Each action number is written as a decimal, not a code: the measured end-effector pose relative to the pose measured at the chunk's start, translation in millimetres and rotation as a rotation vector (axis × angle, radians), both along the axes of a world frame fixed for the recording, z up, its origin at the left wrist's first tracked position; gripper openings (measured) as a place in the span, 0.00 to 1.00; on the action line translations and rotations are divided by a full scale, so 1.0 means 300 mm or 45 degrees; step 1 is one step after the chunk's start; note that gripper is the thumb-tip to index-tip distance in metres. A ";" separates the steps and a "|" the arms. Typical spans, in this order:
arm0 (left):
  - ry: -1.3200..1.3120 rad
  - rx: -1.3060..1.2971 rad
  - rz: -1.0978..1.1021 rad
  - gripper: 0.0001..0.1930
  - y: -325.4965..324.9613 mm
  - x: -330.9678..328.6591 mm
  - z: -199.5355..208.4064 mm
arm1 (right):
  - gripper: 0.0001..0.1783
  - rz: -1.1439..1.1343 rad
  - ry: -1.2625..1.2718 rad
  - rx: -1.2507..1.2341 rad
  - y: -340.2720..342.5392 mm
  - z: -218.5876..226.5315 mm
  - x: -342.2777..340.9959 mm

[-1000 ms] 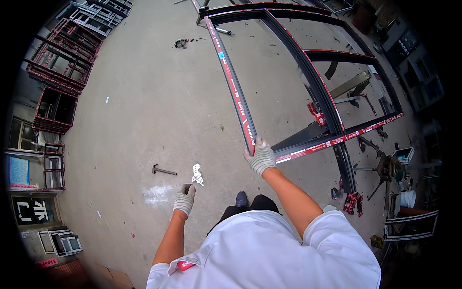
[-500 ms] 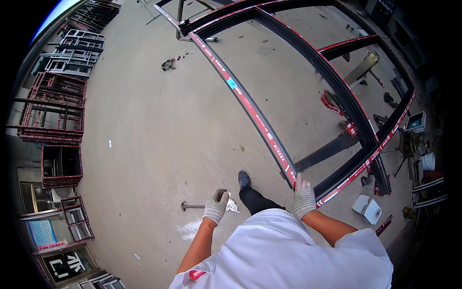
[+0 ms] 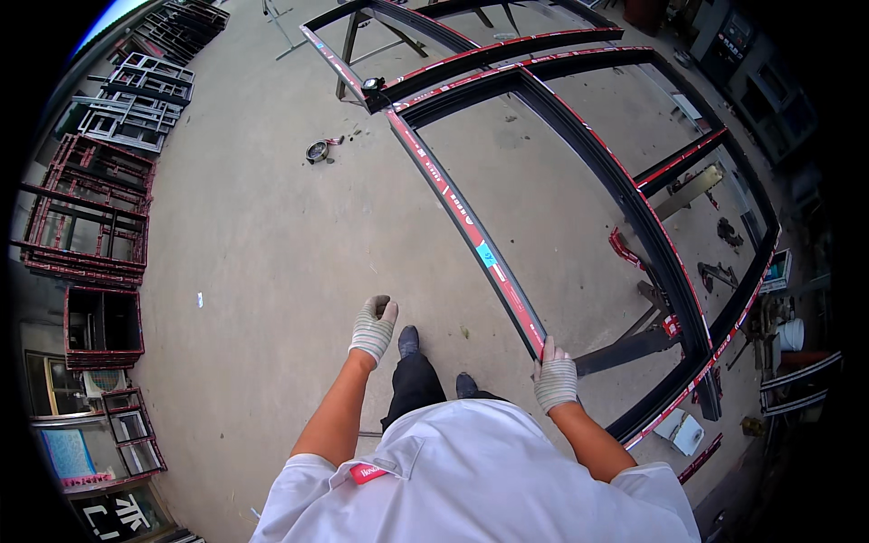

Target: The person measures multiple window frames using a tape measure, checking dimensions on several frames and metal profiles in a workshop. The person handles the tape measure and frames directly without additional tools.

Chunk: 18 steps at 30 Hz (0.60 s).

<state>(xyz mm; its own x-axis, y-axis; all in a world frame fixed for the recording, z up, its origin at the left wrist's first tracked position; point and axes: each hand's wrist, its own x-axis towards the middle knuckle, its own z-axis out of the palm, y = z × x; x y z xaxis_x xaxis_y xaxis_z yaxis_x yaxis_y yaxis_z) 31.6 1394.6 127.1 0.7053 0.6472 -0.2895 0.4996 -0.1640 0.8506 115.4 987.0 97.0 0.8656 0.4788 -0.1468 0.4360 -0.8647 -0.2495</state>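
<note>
Handling the dark frame [image 3: 625,188] ahead and rightward seems the step: right grip [image 3: 555,378] closed on its near end, left grip [image 3: 373,329] half-curled, seemingly empty; the next move likely needs steadiness.

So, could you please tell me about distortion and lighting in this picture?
Head view: fisheye curvature bows the black metal frame with red strips; rounded black borders hide the corners; light falls softly on the smooth grey floor, without strong shadows.
</note>
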 end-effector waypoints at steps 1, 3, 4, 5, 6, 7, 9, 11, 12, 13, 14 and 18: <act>-0.025 0.028 0.015 0.18 0.074 0.086 -0.006 | 0.40 0.001 -0.017 -0.006 0.049 -0.004 0.037; -0.045 0.116 0.015 0.20 0.216 0.278 0.027 | 0.39 -0.033 -0.001 -0.030 0.143 0.018 0.100; -0.023 0.146 0.011 0.22 0.278 0.385 0.059 | 0.39 -0.058 0.007 -0.038 0.185 0.037 0.127; -0.006 0.180 0.008 0.23 0.347 0.494 0.078 | 0.39 -0.081 0.013 -0.041 0.233 0.045 0.159; -0.020 0.218 0.008 0.25 0.432 0.600 0.066 | 0.39 -0.098 0.023 -0.039 0.275 0.045 0.186; -0.035 0.256 0.008 0.26 0.521 0.705 0.059 | 0.39 -0.116 0.033 -0.036 0.306 0.040 0.210; -0.046 0.345 0.020 0.29 0.676 0.921 0.073 | 0.38 -0.175 0.033 -0.054 0.383 0.052 0.244; -0.011 0.447 0.028 0.33 0.817 1.131 0.096 | 0.36 -0.234 0.010 -0.103 0.447 0.077 0.256; 0.019 0.490 0.020 0.35 0.880 1.232 0.092 | 0.36 -0.292 0.025 -0.078 0.466 0.074 0.264; 0.066 0.573 0.014 0.37 0.933 1.321 0.099 | 0.36 -0.326 0.068 -0.103 0.488 0.076 0.279; 0.120 0.652 -0.002 0.39 0.980 1.405 0.103 | 0.35 -0.367 0.119 -0.133 0.505 0.088 0.276; 0.111 0.726 0.046 0.47 1.145 1.690 0.149 | 0.35 -0.443 0.208 -0.153 0.542 0.092 0.292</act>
<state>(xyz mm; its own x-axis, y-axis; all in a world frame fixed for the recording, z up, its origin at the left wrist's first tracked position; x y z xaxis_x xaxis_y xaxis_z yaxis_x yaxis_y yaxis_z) 538.6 1738.1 171.8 0.6691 0.7411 0.0557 0.5778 -0.5659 0.5881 203.1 1149.8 124.7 0.9335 0.1325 -0.3332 0.0752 -0.9809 -0.1794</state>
